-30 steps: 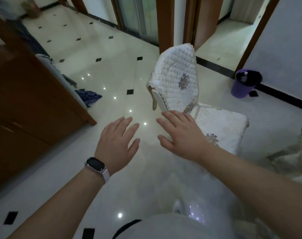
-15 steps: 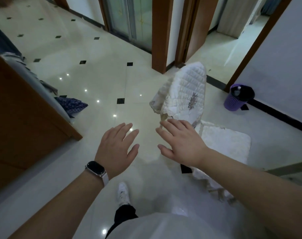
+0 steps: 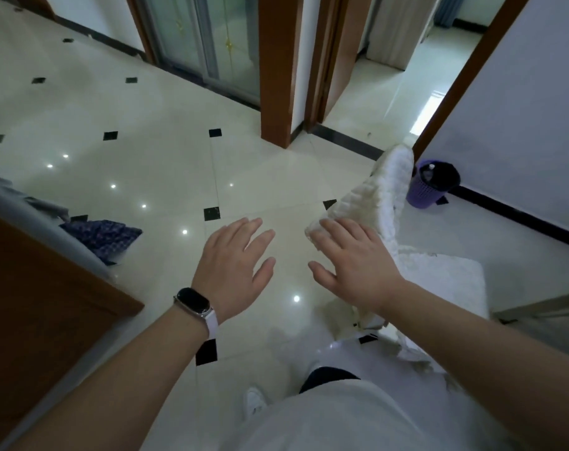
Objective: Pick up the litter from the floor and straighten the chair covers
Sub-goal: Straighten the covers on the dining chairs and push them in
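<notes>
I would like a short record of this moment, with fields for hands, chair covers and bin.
back cover: white, quilted, standing upright
seat cover: white, near edge rumpled
left hand: open, above floor, holds nothing
right hand: open, fingers at back cover's lower corner; contact unclear
bin: purple, by wall, beyond the covers

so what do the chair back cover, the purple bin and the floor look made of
Chair back cover: white quilted fabric with puffy stitched ridges, probably padded cotton or polyester. Purple bin: moulded plastic, given its perforated lattice wall. Floor: glossy polished tile, ceramic or stone, reflecting light spots.
</notes>
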